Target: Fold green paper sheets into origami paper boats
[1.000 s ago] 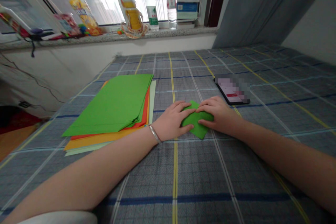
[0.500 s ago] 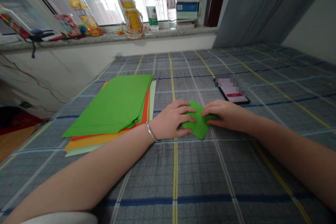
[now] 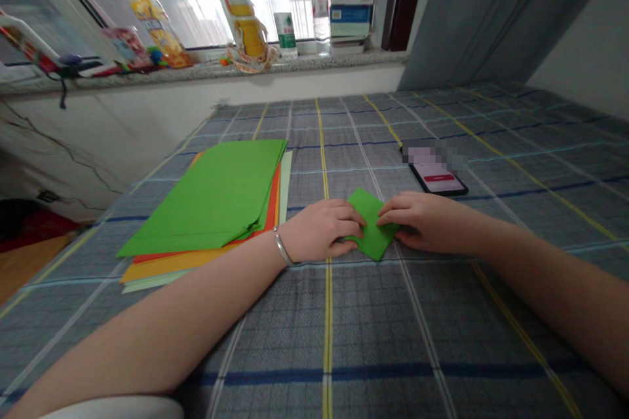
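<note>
A small folded green paper lies on the plaid cloth in the middle. My left hand, with a silver bangle at the wrist, rests on its left side, fingers curled and pressing the paper down. My right hand holds the paper's right edge, fingertips pinched together on it. The far corner of the paper shows between the two hands.
A stack of coloured sheets, green on top, lies to the left. A phone with a lit screen lies behind my right hand. Bottles and boxes stand on the windowsill. The cloth's left edge drops to the floor.
My right hand has slid to the right off the paper's top, uncovering more of it. My left hand's fingers have drawn back a little. The paper stays flat on the cloth.
</note>
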A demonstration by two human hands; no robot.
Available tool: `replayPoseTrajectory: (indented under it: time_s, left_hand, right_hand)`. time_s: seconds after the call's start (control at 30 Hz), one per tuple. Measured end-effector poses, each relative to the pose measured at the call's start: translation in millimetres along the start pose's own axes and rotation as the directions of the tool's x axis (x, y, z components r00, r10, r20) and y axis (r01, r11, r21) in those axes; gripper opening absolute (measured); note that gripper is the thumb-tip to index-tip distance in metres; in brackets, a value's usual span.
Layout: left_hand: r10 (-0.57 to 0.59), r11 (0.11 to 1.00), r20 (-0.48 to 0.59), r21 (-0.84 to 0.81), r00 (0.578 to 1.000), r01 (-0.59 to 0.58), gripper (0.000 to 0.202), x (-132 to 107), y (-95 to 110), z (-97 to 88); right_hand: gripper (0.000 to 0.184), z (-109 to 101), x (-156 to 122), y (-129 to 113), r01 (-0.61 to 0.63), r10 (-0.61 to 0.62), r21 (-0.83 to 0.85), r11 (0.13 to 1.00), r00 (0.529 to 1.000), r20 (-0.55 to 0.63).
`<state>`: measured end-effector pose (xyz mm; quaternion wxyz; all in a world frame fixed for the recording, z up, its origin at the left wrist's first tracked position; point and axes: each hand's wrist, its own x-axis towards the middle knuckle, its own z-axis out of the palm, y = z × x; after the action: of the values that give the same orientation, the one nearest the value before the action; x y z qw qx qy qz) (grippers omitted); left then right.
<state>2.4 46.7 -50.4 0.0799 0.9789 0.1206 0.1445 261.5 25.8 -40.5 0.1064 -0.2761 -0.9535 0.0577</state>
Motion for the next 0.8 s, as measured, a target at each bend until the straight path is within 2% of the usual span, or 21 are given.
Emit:
replayPoseTrajectory:
  time_s: [0.2, 0.33, 0.4, 0.63, 0.8]
  left_hand:
    - [0.019, 1.0, -0.007, -0.013, 1.0, -0.019, 0.019, 0, 1, -1.1]
    - [0.031, 0.998, 0.008, 0.054, 0.999, -0.031, 0.026, 0, 2, -0.2]
    - [0.009, 0.996, 0.018, 0.089, 1.0, -0.011, 0.028, 0, 3, 0.4]
    - [-0.123, 0.986, -0.024, 0.113, 0.992, 0.125, 0.026, -1, 7, 1.6]
    - [-0.22, 0.975, -0.095, -0.003, 0.971, 0.22, 0.022, 3, 6, 4.0]
  right_hand:
    - [0.018, 7, 6, -14, 0.042, -0.038, -0.276, 0.96, 0.999, 0.02]
    - [0.011, 11, 8, -15, 0.043, -0.031, -0.352, 0.935, 0.999, 0.037]
    - [0.013, 12, 8, -12, 0.007, -0.006, -0.33, 0.944, 1.0, 0.004]
    - [0.021, 16, 9, -5, -0.072, 0.061, -0.087, 0.994, 0.99, -0.124]
    - [0.018, 16, 11, -2, -0.098, 0.099, 0.013, 0.995, 0.982, -0.158]
